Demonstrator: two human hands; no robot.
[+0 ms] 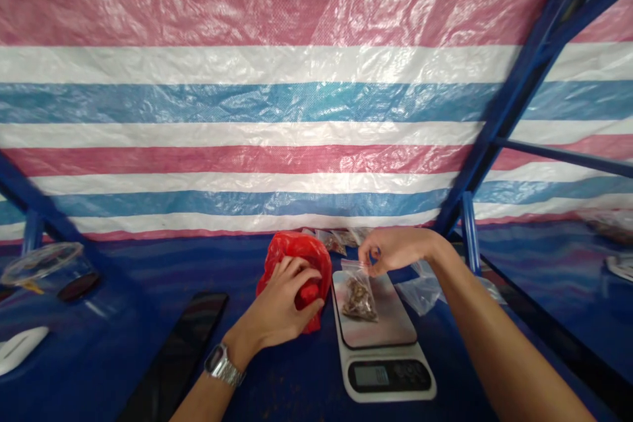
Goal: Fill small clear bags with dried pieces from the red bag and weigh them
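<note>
A red plastic bag stands with its mouth open on the blue surface. My left hand, a metal watch on its wrist, curls over the bag's near side, thumb and fingers closed around a bunched red part of it. What lies deeper in the bag is hidden. To the right, a small clear zip bag with brown dried bits in it rests on the metal plate of a white kitchen scale. My right hand pinches this zip bag at its top right corner. The digits on the scale's display are too blurred to read.
Several filled small bags lie behind the scale, and empty-looking clear bags to its right. A dark flat object, a clear tub and a white object are at left. Blue frame bars and a striped sheet enclose the back.
</note>
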